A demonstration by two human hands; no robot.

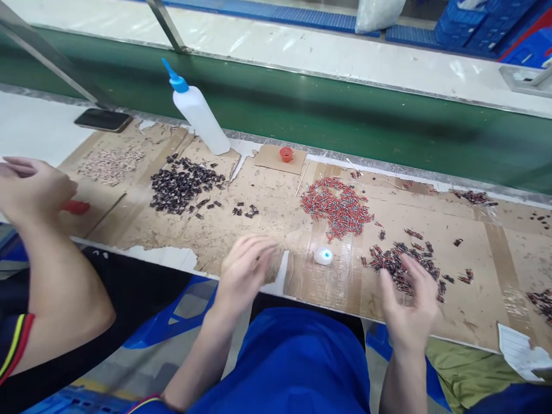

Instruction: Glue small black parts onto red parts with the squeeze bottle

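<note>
My left hand (245,270) is over the table's near edge, its fingers stretched to the right and slightly blurred. A gap shows between thumb and fingers, and I see nothing held. My right hand (411,302) hovers at the near side of a pile of small dark-and-red parts (390,261), thumb and forefinger spread with nothing visible between them. Between the hands sits a small round white container (323,256) with a bright blue spot. Beyond it lies a heap of small red parts with silvery ends (336,207).
Black parts (181,184) and pale pieces (112,164) lie in heaps at the left. A white squeeze bottle (202,118), a red cup (286,154) and a phone (103,119) stand along the back. A co-worker's hand (37,187) is at the far left.
</note>
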